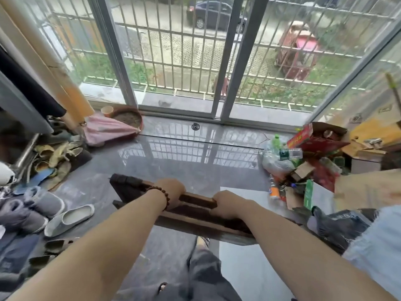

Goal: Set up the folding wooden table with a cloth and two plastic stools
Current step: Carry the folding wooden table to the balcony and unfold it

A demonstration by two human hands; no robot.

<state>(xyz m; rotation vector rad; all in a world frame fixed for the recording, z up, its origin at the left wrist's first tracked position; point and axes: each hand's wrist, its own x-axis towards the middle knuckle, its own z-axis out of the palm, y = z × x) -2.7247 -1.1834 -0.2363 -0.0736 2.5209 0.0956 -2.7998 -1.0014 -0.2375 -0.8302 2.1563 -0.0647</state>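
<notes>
The folded wooden table (195,216) is a dark brown slatted frame held edge-up in front of me, above the grey tiled floor. My left hand (171,191), with a bead bracelet at the wrist, grips its upper bar on the left side. My right hand (227,205) grips the same frame a little further right and lower. The table's left end (124,184) sticks out past my left hand. No cloth and no plastic stool shows in the head view.
Shoes and slippers (65,218) lie piled along the left. A pink umbrella (108,131) and a plant pot (128,118) sit by the sliding glass door (178,61). Bottles, boxes and cardboard (303,166) crowd the right. Bare grey floor (184,153) lies ahead.
</notes>
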